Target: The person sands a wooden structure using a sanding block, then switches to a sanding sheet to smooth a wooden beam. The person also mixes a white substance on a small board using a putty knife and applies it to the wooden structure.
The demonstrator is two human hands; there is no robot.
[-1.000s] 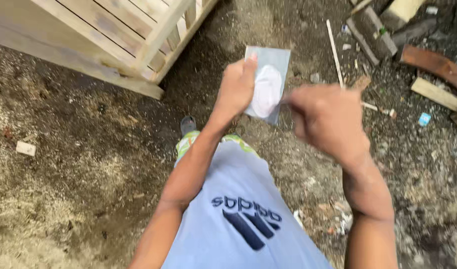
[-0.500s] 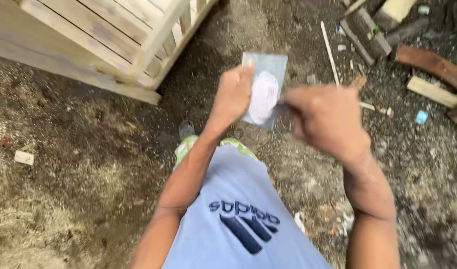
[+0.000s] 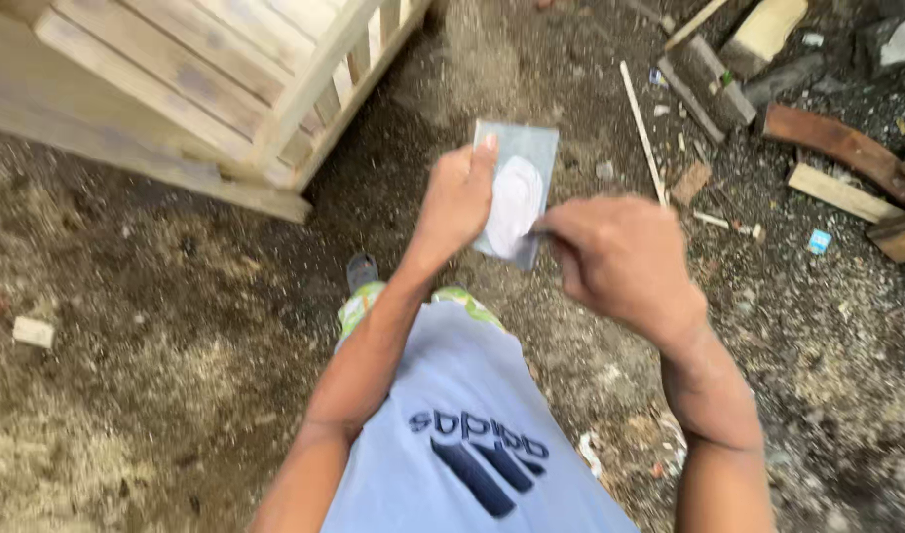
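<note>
**Flat grey plate held in the air, white paste on its face**

Surroundings: a pale wooden slatted frame (image 3: 226,89) stands on the dirt floor (image 3: 127,326) towards the upper left. Offcuts of wood (image 3: 837,148) and a thin stick (image 3: 642,133) lie on the floor at the upper right, well apart from the hands.

Held item: a flat grey plate (image 3: 531,158), rectangular and thin, is carried in the air above the floor, tilted, resting on nothing. A white patch of paste (image 3: 514,205) covers the middle of its face. In my judgement the plate is light and stiff; the paste looks soft and liable to smear, so the bare edges are the sound places to hold.

Hands: the left hand (image 3: 457,202) grasps the plate along its left edge, thumb on the face. The right hand (image 3: 615,257) is clenched around a small tool whose tip meets the paste; the tool itself is mostly hidden.
</note>
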